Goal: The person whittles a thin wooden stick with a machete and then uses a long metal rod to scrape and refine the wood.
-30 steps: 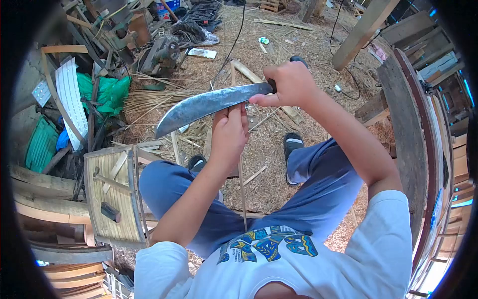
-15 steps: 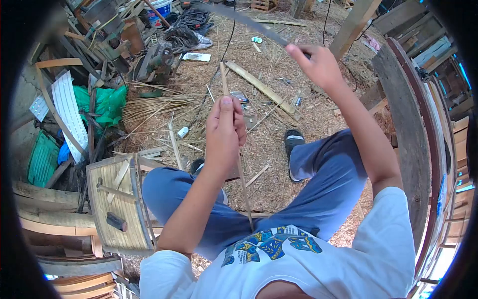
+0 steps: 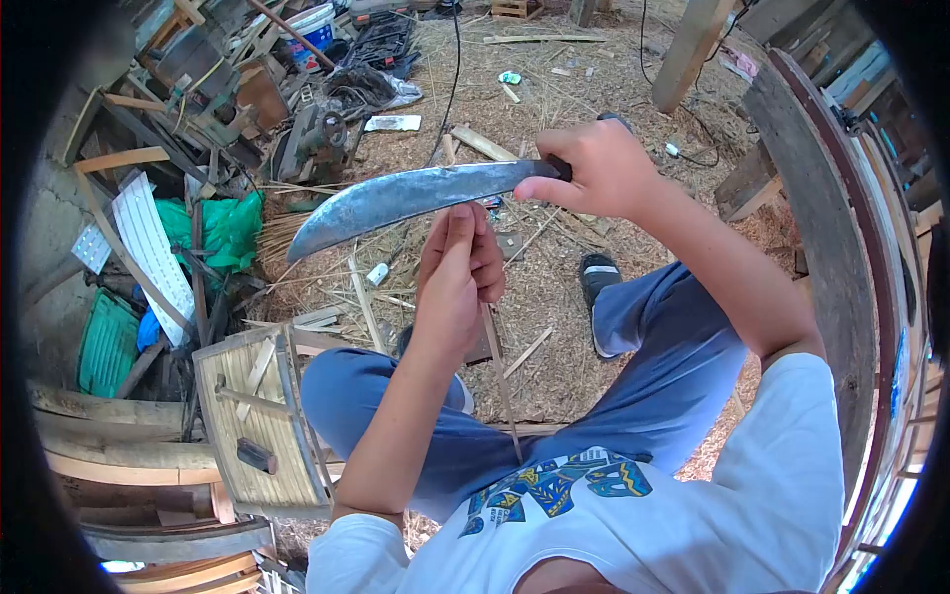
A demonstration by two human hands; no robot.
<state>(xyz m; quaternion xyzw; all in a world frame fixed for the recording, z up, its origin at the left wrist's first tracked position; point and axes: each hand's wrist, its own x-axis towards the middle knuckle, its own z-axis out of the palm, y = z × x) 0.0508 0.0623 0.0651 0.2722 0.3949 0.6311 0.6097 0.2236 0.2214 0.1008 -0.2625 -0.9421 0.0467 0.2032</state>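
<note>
Shavings-strewn floor (image 3: 594, 99); curved grey steel machete (image 3: 416, 195) points left.
Right fingers (image 3: 542, 189) grip its half-hidden black handle (image 3: 560, 167); left fingers (image 3: 460, 230), a slim tan wooden strip (image 3: 502, 381).

Debris-strewn floor (image 3: 594, 104) — thick wooden post (image 3: 690, 54)

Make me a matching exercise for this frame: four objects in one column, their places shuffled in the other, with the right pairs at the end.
1. Curved grey metal knife with a dark handle
2. Thin pale wooden stick
3. Dark rectangular block
4. Bunched green plastic sheet

A. On the pale slatted wooden panel
B. In the right hand
C. Just right of the white perforated strip in the picture
D. In the left hand

Pairs: 1-B, 2-D, 3-A, 4-C
</note>
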